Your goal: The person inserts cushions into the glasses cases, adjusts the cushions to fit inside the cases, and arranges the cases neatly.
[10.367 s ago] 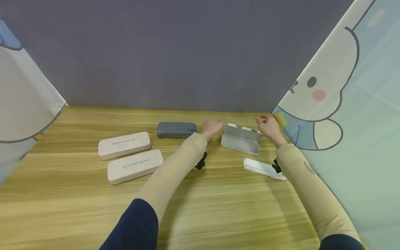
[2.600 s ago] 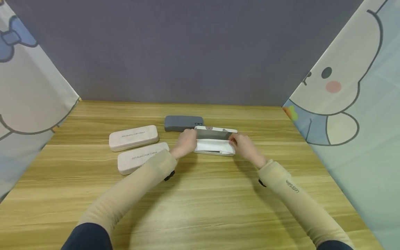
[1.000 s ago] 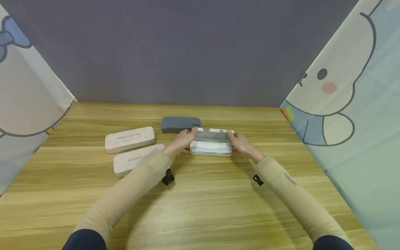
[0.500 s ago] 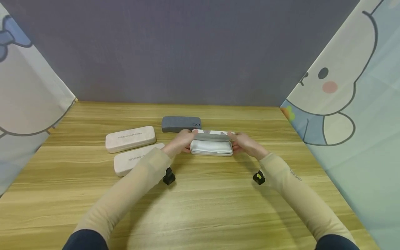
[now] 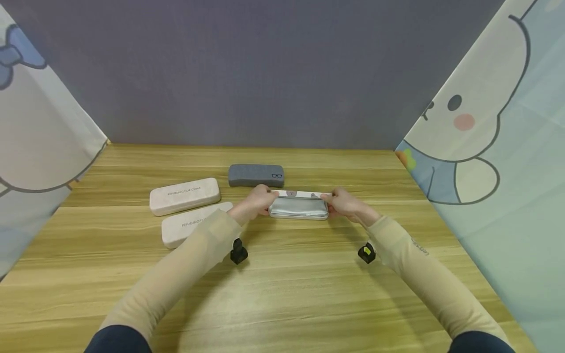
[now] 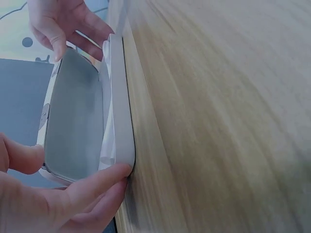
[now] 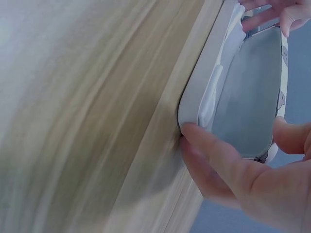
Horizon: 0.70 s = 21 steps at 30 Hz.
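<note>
A glasses case (image 5: 298,217) with a white lid (image 5: 300,194) printed with animal faces sits on the table between both hands, its lid part-way down. A folded white cloth-like piece (image 7: 212,97) lies in its base, bulging slightly above the rim. My left hand (image 5: 256,201) grips the case's left end, thumb on the lid edge and fingers along the base. At the opposite end my right hand (image 5: 346,204) holds it the same way. The lid's grey inner face (image 6: 75,116) shows in both wrist views, tilted over the base.
Behind the case and slightly left lies a dark grey glasses case (image 5: 256,175) with a small glasses print. Two off-white cases (image 5: 184,196) with lettering lie further left, the nearer one partly behind my left forearm. A grey wall (image 5: 256,73) borders the table's back.
Ten seconds ago the case stood empty further right, the white piece beside it on the table. The piece now lies inside. Over the last second both hands have tilted the lid forward and down.
</note>
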Available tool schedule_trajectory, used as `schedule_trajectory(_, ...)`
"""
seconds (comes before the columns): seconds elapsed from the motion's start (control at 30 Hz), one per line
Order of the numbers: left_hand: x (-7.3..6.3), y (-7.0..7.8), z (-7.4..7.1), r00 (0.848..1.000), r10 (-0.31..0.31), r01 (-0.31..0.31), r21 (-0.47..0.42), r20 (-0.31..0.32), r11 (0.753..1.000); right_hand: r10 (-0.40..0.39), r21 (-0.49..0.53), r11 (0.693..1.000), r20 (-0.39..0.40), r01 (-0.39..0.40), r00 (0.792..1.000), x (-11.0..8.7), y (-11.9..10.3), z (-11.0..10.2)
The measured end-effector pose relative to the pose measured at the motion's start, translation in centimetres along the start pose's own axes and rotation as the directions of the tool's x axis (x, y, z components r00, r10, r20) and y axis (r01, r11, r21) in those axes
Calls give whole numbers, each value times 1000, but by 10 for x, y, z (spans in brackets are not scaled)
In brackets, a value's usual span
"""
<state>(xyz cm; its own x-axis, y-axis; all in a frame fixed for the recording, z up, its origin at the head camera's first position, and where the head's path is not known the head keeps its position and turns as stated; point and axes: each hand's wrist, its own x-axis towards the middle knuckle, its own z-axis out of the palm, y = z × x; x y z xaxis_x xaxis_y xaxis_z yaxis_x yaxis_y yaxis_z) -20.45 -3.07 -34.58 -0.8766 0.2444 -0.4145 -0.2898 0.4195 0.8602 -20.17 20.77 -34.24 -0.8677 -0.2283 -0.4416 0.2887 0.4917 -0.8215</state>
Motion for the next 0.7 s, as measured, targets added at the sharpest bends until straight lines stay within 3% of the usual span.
schedule_trajectory(0.2,-2,-2,2,999,29,-29,29,-13,999,-49,-64,997,18,50,999,-4,4,-1)
schedule_trajectory(0.43,-3,-5,3,999,51,-50,89,-3,995,-80,-242,968,-18,73,997,-10,8,0)
schedule_trajectory(0.7,-6,-7,5,998,57,-52,159,-25,986,-119,-285,954,-63,97,991,-12,14,8)
